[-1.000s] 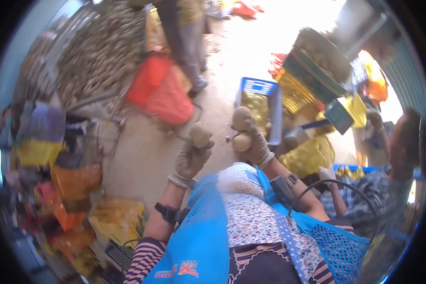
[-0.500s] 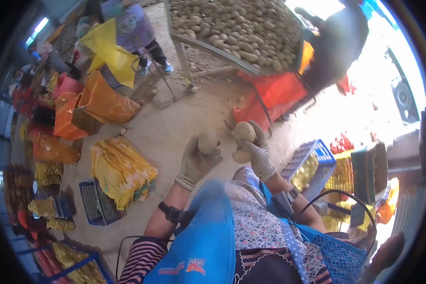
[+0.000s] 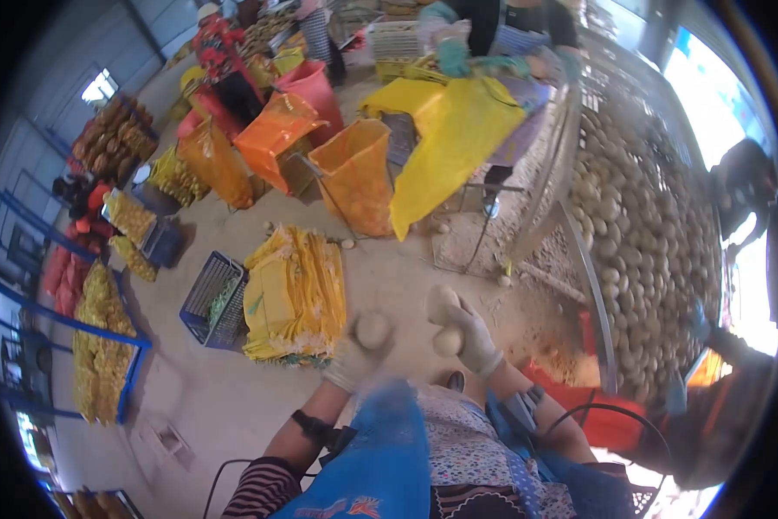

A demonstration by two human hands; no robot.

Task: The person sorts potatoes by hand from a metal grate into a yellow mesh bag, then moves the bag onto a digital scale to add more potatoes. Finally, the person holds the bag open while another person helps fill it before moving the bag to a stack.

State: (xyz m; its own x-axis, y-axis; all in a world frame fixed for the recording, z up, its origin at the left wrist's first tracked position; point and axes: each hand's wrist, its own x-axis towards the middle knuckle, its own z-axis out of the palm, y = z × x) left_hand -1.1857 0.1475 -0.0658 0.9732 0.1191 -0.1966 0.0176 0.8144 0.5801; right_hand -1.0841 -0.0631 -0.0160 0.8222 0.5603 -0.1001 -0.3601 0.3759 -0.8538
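A pale potato (image 3: 372,329) rests in the fingers of my gloved left hand (image 3: 349,362), which is closed around it and slightly blurred. Two more potatoes are in my gloved right hand (image 3: 479,339): an upper potato (image 3: 443,303) and a lower potato (image 3: 448,341), side by side against the fingers. Both hands are held in front of my body above the floor, a short gap between them. Past my left hand lies a stack of folded yellow sacks (image 3: 295,290), with a blue plastic crate (image 3: 214,298) beside it.
A metal-edged table heaped with potatoes (image 3: 644,251) fills the right, a person (image 3: 726,406) beside it. Orange bags (image 3: 352,173) and a yellow sack (image 3: 454,143) hang on stands ahead. A blue-railed cart (image 3: 138,363) holds bagged potatoes at left. Other people stand farther back.
My view has turned left, so the potato table now sits at the right and the yellow sack stack is nearer the middle. Both hands keep hold of their potatoes.
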